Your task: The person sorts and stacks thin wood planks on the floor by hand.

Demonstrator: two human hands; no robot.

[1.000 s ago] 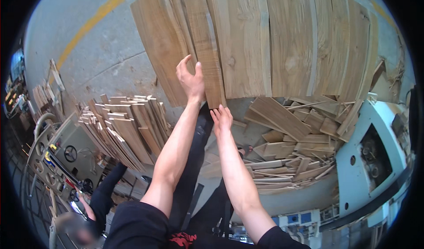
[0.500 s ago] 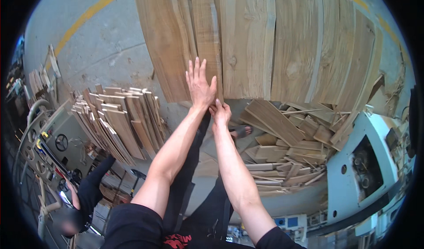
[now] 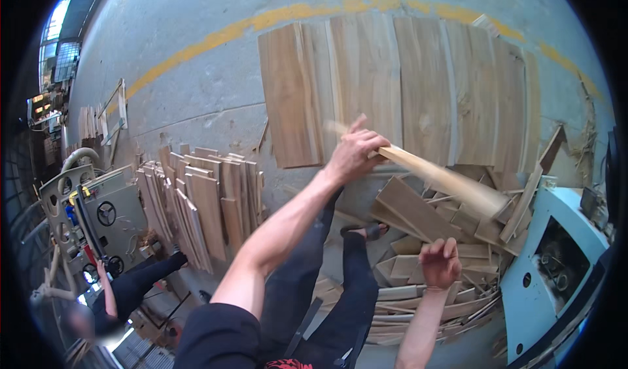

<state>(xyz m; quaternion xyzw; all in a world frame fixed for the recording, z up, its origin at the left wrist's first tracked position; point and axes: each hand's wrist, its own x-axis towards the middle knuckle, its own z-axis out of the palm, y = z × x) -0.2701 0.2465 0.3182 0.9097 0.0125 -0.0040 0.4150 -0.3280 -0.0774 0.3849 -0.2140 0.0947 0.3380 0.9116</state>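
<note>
My left hand [image 3: 358,148] is closed around a narrow wooden board [image 3: 445,178], gripping it near its middle. The board is tilted, its far right end smeared by motion. It hangs above the near edge of a row of wide wooden planks [image 3: 425,94] lying side by side on the floor. My right hand [image 3: 440,263] is lifted away from the board, empty, with loosely curled fingers. Beneath that hand lies a heap of wood offcuts [image 3: 418,205].
A bundle of upright wood strips [image 3: 209,186] stands to the left. A pale blue machine [image 3: 553,264] is on the right. At the lower left, another person [image 3: 124,297] is beside a grey machine with handwheels [image 3: 108,205]. A yellow line [image 3: 261,19] crosses the floor beyond the planks.
My left hand has gone from lying flat on the planks to gripping a raised narrow board. My right hand has moved right and back toward me. The view has shifted.
</note>
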